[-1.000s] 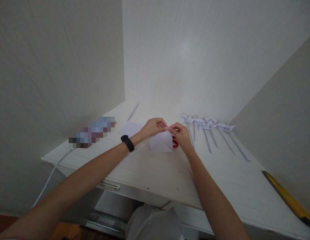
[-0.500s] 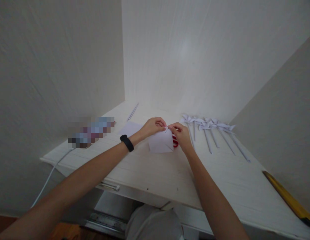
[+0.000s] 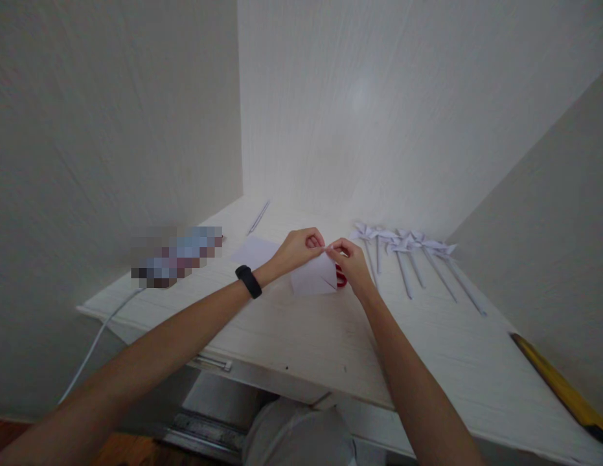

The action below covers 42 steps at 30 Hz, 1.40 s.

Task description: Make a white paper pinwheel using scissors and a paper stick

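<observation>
A folded white paper square is lifted at its far edge just above the white desk. My left hand, with a black band on its wrist, pinches the paper's top corner. My right hand pinches the same edge right beside it, so the fingertips almost meet. Red scissors lie on the desk under my right hand, mostly hidden by the paper.
Several white paper pinwheels on sticks lie in a row at the right. A flat white sheet and a thin pen lie behind my left hand. A yellow-handled tool sits at the right edge. A white cable hangs off the left.
Both hands stayed on the paper's top corner; my left hand lifted slightly and its fingers curled more, raising the paper's far edge a little.
</observation>
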### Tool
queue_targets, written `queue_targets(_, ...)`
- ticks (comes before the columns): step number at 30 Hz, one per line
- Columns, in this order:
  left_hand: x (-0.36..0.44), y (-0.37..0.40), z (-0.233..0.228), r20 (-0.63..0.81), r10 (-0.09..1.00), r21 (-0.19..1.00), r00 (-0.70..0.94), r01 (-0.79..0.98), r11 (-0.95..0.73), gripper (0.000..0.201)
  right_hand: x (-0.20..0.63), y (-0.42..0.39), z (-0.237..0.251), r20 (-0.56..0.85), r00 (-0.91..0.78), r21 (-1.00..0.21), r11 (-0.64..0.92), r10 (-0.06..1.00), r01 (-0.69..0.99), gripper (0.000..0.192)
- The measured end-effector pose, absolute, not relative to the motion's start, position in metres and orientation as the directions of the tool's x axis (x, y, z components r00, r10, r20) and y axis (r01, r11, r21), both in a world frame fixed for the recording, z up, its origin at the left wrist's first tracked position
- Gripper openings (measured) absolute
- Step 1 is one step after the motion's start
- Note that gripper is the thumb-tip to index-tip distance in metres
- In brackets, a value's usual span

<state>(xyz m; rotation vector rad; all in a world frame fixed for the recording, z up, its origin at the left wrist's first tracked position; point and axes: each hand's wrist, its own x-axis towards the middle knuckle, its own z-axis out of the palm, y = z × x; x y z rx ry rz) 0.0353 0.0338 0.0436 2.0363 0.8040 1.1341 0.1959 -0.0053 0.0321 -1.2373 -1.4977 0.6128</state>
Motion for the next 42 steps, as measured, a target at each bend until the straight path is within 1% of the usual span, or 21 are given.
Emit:
queue_targets(6,0.035,0.028,0.045,0.577,0.692,0.647,0.433,0.273,-0.711,0.004,0.192,-0.006,0.035,0.427,0.113,-0.853,0.358,0.897,0.381,0.014)
queue_targets(10,0.036,0.026,0.045,0.6,0.66,0.623,0.452,0.253,-0.74,0.005,0.188,-0.009,0.036,0.377,0.17,-0.9,0.316,0.911,0.3,0.014)
queue_targets(12,0.035,0.026,0.046,0.602,0.665,0.652,0.442,0.209,-0.729,0.005,0.186,-0.012,0.038,0.323,0.181,-0.933,0.281,0.929,0.223,0.015)
queue_targets(15,0.035,0.028,0.05,0.555,0.723,0.768,0.411,0.08,-0.635,0.006,0.185,-0.016,0.043,0.214,0.158,-0.975,0.2,0.964,0.1,0.019)
queue_targets(18,0.035,0.028,0.053,0.462,0.773,0.875,0.435,-0.08,-0.478,0.014,0.186,-0.018,0.047,0.218,0.133,-0.976,0.219,0.967,0.007,0.021)
queue_targets(21,0.035,0.027,0.055,0.388,0.787,0.921,0.481,-0.16,-0.356,0.019,0.187,-0.019,0.049,0.233,0.098,-0.971,0.236,0.968,-0.028,0.022)
queue_targets(26,0.035,0.027,0.052,0.313,0.78,0.948,0.541,-0.224,-0.225,0.024,0.187,-0.021,0.049,0.25,0.014,-0.966,0.251,0.968,-0.059,0.018)
queue_targets(32,0.035,0.026,0.057,0.275,0.79,0.957,0.549,-0.232,-0.171,0.027,0.187,-0.025,0.053,0.304,-0.019,-0.952,0.303,0.952,-0.049,0.02)
queue_targets(37,0.035,0.027,0.057,0.267,0.797,0.958,0.542,-0.238,-0.16,0.029,0.19,-0.024,0.051,0.269,-0.031,-0.962,0.267,0.963,-0.048,0.026)
queue_targets(42,0.036,0.03,0.053,0.248,0.783,0.962,0.57,-0.24,-0.13,0.031,0.191,-0.023,0.049,0.229,-0.019,-0.972,0.228,0.973,-0.05,0.029)
